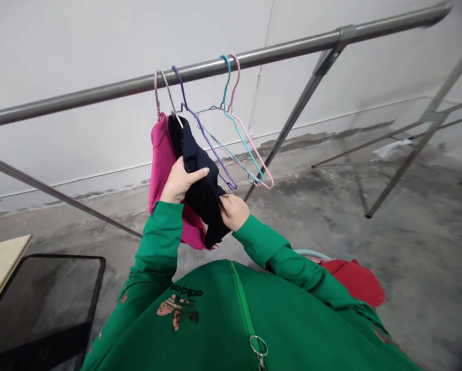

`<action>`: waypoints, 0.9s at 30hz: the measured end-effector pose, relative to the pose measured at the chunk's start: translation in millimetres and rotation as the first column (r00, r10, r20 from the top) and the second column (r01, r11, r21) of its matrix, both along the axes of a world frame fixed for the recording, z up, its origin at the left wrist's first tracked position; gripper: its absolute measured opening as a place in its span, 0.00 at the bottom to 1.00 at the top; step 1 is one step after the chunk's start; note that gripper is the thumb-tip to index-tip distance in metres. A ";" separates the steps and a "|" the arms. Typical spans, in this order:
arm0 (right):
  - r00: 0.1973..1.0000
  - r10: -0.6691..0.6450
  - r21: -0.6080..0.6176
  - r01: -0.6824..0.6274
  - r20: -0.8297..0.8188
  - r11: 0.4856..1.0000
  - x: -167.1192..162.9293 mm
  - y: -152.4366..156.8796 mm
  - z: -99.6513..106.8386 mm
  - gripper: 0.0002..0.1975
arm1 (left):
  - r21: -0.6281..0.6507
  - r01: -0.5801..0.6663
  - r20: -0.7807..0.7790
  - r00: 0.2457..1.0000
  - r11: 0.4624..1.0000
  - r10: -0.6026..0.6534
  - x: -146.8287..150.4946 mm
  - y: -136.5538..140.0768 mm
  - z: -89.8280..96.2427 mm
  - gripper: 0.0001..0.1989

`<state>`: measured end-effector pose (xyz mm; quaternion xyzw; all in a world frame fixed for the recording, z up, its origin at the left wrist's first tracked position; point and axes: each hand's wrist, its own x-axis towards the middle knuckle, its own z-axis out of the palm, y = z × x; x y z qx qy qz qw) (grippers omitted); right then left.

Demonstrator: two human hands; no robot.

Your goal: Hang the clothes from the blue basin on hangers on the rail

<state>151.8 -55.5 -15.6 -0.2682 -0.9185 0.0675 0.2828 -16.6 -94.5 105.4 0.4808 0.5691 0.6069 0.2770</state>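
A dark navy garment (202, 165) hangs from a whitish hanger (166, 87) on the metal rail. My left hand (182, 180) grips its upper part, thumb lying across the cloth and the other fingers hidden behind. Lower down on the right, my right hand (233, 210) pinches the garment's edge. Just left of it a bright pink garment (162, 154) hangs on a pink hanger (157, 95), partly covered by the navy cloth. A bare purple hanger (211, 139) hangs close on the right, with a turquoise hanger (241, 134) and another pink hanger (254, 147) beyond.
The steel rail (293, 49) crosses the view, with a slanting leg (293, 126) at right. A second frame (420, 139) stands farther right. Red cloth (355, 281) lies by a pale blue rim (312, 253). At lower left are a black-edged panel (64, 256) and a pale board (2, 263).
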 end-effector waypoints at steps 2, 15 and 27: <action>0.996 0.015 -0.037 -0.011 0.093 0.999 -5.9 -0.2 2.8 0.17 | -0.012 -0.067 -0.140 0.988 0.998 0.065 0.4 -7.6 6.3 0.30; 0.982 0.125 -0.285 -0.081 0.142 0.955 -30.6 -8.8 6.4 0.16 | 0.165 -0.514 -0.926 0.213 0.842 0.312 3.3 -57.7 -20.8 0.11; 0.941 0.170 -0.412 -0.285 -0.294 0.866 -30.8 16.4 -49.1 0.46 | -0.133 -0.173 -0.461 0.883 0.976 0.093 16.6 -66.0 -94.3 0.05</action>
